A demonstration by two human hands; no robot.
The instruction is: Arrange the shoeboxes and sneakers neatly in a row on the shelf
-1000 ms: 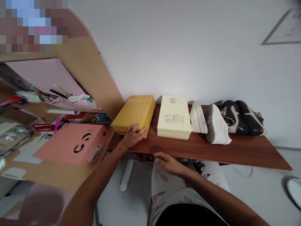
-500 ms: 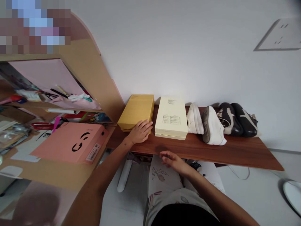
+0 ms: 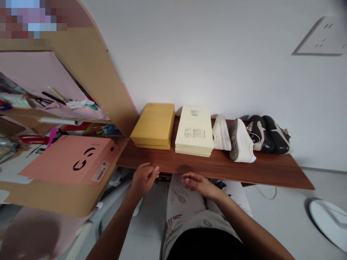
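My left hand (image 3: 145, 179) hovers at the front edge of the brown wooden board, its fingers loosely curled and nothing in them. Beyond it lies a closed yellow shoebox (image 3: 153, 124), apart from the hand. My right hand (image 3: 197, 183) is held over my lap just in front of the board, fingers bent, relaxed and empty. Closest to it on the board is a closed cream shoebox (image 3: 194, 130) with printed text on its lid. Right of that box stand white sneakers (image 3: 222, 133), one tipped on its side, and a pair of dark brown shoes (image 3: 275, 135).
The wooden board (image 3: 168, 160) runs along the white wall. At the left, a desk (image 3: 54, 195) carries a pink box (image 3: 70, 159), papers and clutter below a shelf. A wall socket (image 3: 322, 38) is at the upper right, and a round white object (image 3: 329, 220) at the lower right.
My left hand has come off the yellow shoebox and drawn back toward me, its fingers curling. The right hand stays nearly where it was. The view has shifted slightly.
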